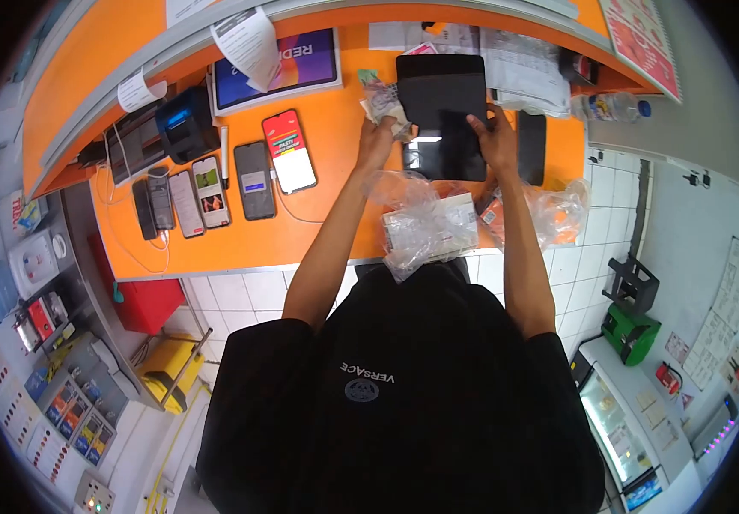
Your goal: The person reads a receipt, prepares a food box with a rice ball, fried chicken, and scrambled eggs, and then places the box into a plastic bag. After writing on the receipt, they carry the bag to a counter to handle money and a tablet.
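My left hand (375, 144) is closed on a crumpled bunch of what look like banknotes (382, 103), close to the left edge of a black tablet (442, 94). With its thumb over the screen side and its fingers along the right edge, my right hand (496, 141) grips that tablet. The tablet's screen is dark and reflects a light. Nearer my body lie a white box (451, 224) partly under clear plastic wrap (408, 227), and more plastic wrap (558, 210) over something orange. A dark flat phone-like slab (531, 150) rests to the right of my right hand.
Several phones stand along the left of the orange counter (327, 206), including a red-and-white-screened one (290, 152). Behind them are a tablet box (301, 68) and a small black printer (187, 124). Papers in plastic (524, 73) and a bottle (613, 108) sit back right.
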